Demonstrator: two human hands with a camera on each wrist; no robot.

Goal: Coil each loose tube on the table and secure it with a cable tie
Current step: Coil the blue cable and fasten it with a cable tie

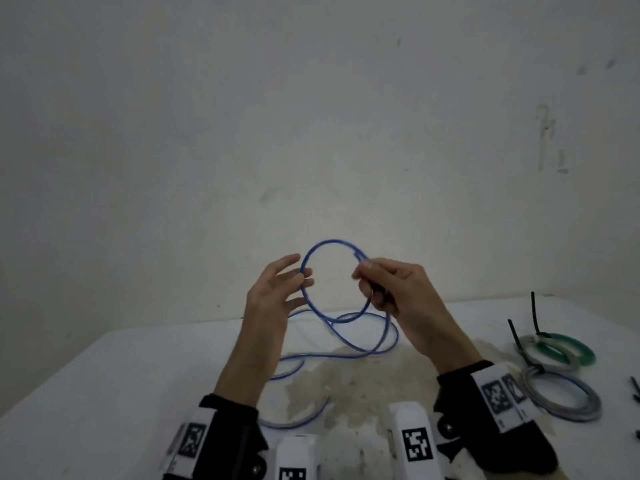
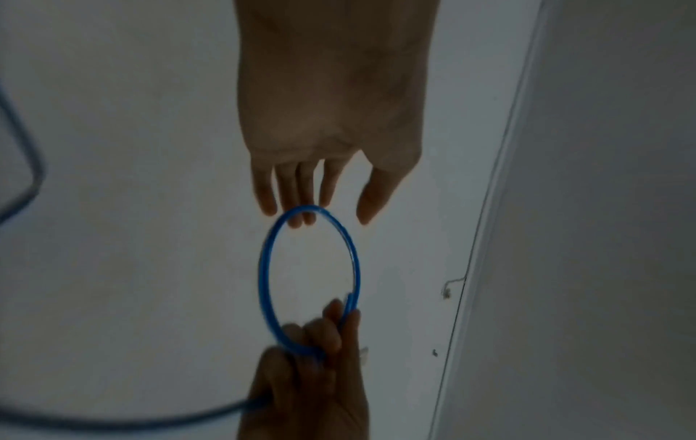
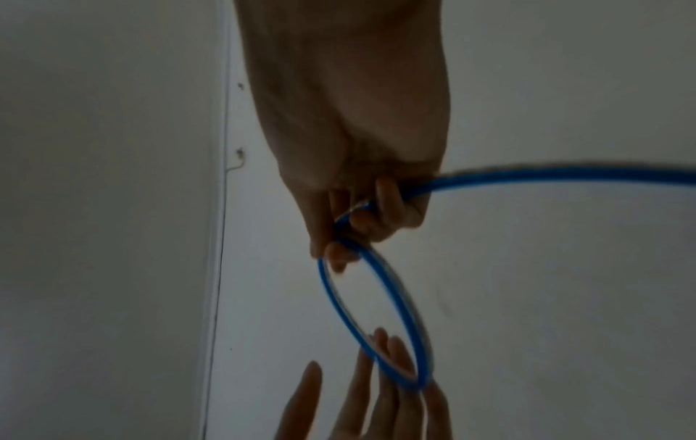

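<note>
A blue tube [image 1: 346, 351] trails in loose bends over the white table [image 1: 104, 375]. One end is wound into a round loop [image 1: 329, 242] held up in the air. My right hand [image 1: 363, 271] grips the loop's right side, fingers curled round the overlapping strands [image 3: 354, 241]. My left hand [image 1: 298, 278] is open, its straight fingertips [image 2: 301, 217] touching the loop's left side [image 2: 263, 268]. In the right wrist view the tube's slack [image 3: 565, 174] leaves my right fist to the right.
Three coiled tubes lie at the table's right: a green one [image 1: 575, 344], a whitish one [image 1: 530, 344] and a grey one [image 1: 561, 407], each bound with a black cable tie [image 1: 535, 313]. Loose black ties [image 1: 635, 389] lie at the far right edge. A brownish stain [image 1: 363, 375] marks the table's middle.
</note>
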